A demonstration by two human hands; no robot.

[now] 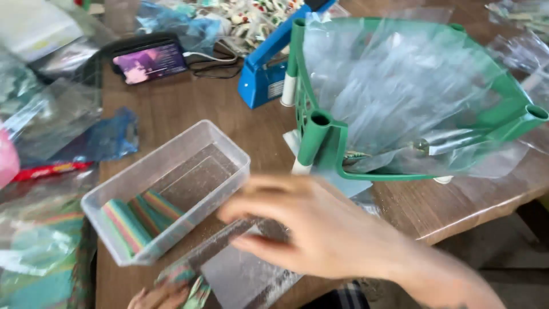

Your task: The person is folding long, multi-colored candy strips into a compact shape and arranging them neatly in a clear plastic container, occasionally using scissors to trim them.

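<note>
Pinched between thumb and fingers of the right hand (326, 232) is the top edge of a clear plastic bag (240, 269), so that grip is narrow and closed on the bag, though the hand is motion-blurred and I can't make out each fingertip. Down below it, at the bottom edge of the view, the left hand (157, 296) is only partly visible; it looks wrapped around the lower end of the same bag along with some striped rainbow candy strips (191, 283), but how tight it holds I can't tell. Just left of the pinch sits a clear plastic tub (229, 150) with more rainbow strips (140, 217) lying in its near end. Up and to the right of the grip there's a green plastic rack (320, 137) on its side with a big clear sheet (400, 91) draped in it. Further back from the hands is a blue heat sealer (263, 74), and well off to the upper left a phone (150, 62) with its screen lit. Everything rests on a wooden table (189, 103).
</note>
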